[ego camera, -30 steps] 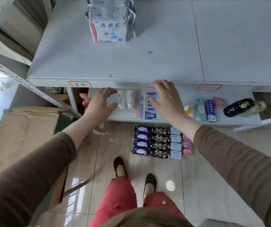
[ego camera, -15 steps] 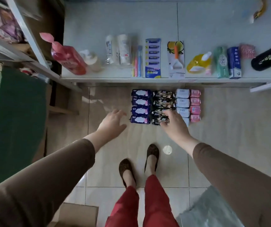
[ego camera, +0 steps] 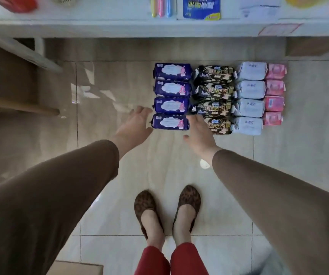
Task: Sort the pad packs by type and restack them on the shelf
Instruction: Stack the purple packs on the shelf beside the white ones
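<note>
Four packs (ego camera: 172, 105) per colour.

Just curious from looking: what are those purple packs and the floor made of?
Purple packs: seemingly thin plastic film, glossy, with crimped ends and soft bulging sides. Floor: likely polished ceramic or stone tile; it mirrors window light and shows grout lines.

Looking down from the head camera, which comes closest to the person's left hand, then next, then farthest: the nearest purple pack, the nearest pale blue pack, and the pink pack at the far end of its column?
From the left hand:
1. Nearest purple pack, just right of the fingertips.
2. Nearest pale blue pack, two columns further right.
3. Far-end pink pack, top right corner of the grid, near the shelf.
</note>
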`<state>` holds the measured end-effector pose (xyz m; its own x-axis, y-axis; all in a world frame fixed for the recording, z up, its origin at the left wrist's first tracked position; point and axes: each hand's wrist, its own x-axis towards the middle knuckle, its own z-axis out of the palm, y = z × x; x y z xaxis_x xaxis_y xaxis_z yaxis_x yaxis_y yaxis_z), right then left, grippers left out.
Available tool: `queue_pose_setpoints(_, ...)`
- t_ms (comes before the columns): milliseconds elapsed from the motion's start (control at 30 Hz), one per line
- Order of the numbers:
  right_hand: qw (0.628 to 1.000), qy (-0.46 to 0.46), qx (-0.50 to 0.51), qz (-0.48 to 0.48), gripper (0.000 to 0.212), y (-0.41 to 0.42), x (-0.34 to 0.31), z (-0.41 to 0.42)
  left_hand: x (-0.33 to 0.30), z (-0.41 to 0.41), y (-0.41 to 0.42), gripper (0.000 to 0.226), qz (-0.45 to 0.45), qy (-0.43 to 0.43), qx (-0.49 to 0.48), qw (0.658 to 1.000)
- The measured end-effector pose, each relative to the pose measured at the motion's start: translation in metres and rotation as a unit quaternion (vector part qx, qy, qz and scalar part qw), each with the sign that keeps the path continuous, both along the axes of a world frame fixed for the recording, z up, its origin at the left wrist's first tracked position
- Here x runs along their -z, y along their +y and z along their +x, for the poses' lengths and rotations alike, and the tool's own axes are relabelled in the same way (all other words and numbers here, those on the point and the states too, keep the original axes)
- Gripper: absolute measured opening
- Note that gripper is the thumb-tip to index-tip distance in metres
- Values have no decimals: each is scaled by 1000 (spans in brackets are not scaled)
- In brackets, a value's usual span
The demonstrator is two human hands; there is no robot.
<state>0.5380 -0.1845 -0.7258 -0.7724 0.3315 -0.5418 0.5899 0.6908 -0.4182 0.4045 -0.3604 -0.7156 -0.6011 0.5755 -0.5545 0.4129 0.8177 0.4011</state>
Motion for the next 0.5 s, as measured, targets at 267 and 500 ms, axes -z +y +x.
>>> queue_pose_setpoints(267, 995, -23, -28, 94, 57, -17, 88, -15, 83, -28, 41, 60, 27, 40, -10, 999)
queue_pose_setpoints(500, 993, -38, -22, 107, 65, -42, 123, 4, 121, -27, 57, 65, 24, 74, 2, 997)
